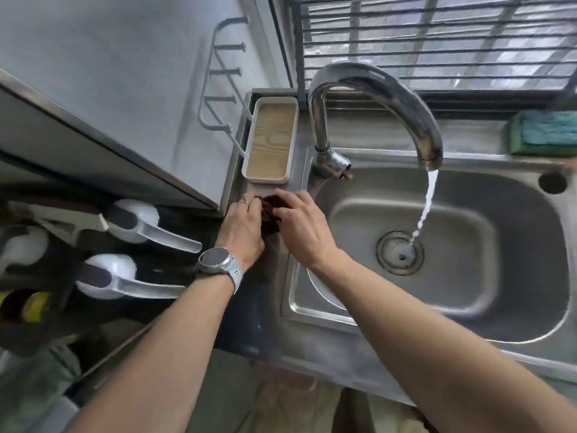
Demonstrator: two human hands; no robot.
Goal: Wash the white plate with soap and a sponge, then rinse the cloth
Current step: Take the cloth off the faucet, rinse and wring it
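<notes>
A dark brown cloth point(271, 210) is bunched on the counter just left of the steel sink point(515, 307), below a white tray. My left hand point(242, 231) grips its left side and my right hand point(304, 226) grips its right side, so most of the cloth is hidden between my fingers. Water runs from the curved tap point(374, 98) down to the drain point(400, 252), apart from my hands. A green and blue sponge point(543, 132) lies on the ledge at the back right. No white plate is in view.
A white tray with a wood-look base point(271, 140) stands behind my hands, next to a white wire rack point(218, 89) on the wall. Two white ladles point(137, 220) lie to the left in a dark rack. A barred window runs along the back.
</notes>
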